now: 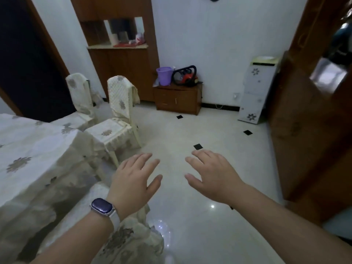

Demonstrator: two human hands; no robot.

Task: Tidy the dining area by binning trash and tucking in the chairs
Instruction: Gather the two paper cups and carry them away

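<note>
My left hand (133, 180), with a watch on its wrist, hovers open over the floor with fingers spread. My right hand (211, 174) floats beside it, also open and holding nothing. A cloth-covered dining table (34, 149) fills the left side. Two chairs in cream covers stand at its far side: the nearer chair (118, 119) sits out from the table, and the farther chair (80, 98) is behind it. A third covered chair (122, 239) lies right below my left forearm. A purple bin (164, 75) stands on a low wooden cabinet against the back wall.
The low cabinet (178, 98) also carries a red and black appliance (185, 76). A tall wooden sideboard (118, 54) stands at the back. A white patterned unit (254, 92) leans by the right wooden door (304, 121). Glossy tiled floor (190, 216) stretches ahead of my hands.
</note>
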